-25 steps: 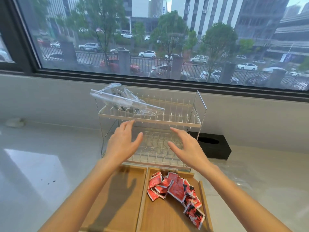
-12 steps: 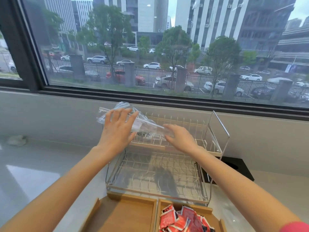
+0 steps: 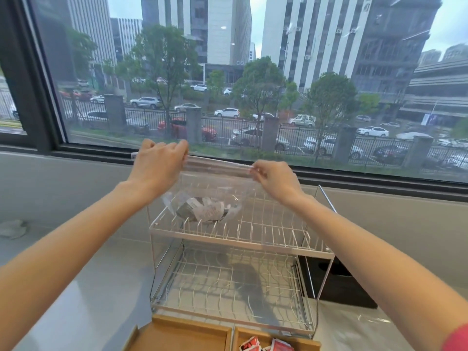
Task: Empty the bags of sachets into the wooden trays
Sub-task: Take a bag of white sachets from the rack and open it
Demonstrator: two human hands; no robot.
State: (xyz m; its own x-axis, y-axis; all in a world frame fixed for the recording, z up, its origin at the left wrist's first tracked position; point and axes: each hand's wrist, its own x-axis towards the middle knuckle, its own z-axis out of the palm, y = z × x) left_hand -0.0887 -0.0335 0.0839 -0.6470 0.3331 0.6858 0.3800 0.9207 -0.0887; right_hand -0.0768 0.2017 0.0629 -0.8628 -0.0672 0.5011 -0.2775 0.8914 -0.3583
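Observation:
A clear plastic bag point(image 3: 215, 183) hangs above the upper shelf of a white wire rack point(image 3: 238, 239), with grey and white sachets point(image 3: 205, 211) heaped in its bottom. My left hand point(image 3: 158, 164) pinches the bag's top strip at its left end. My right hand point(image 3: 274, 177) pinches the same strip at its right end. At the bottom edge lies a wooden tray with two compartments: the left one point(image 3: 182, 336) shows only bare wood, the right one point(image 3: 312, 344) holds red sachets point(image 3: 266, 345), mostly cut off by the frame.
The wire rack stands on a pale counter point(image 3: 88, 300) under a wide window point(image 3: 228, 72). A black box point(image 3: 336, 287) sits behind the rack's right side. A crumpled clear bag point(image 3: 359, 328) lies on the counter at the right. A small pale object point(image 3: 12, 228) rests far left.
Both hands reached to the bag on the rack's upper shelf, took it by its top strip and lifted it upright. The view tilted up, so the trays slid to the bottom edge.

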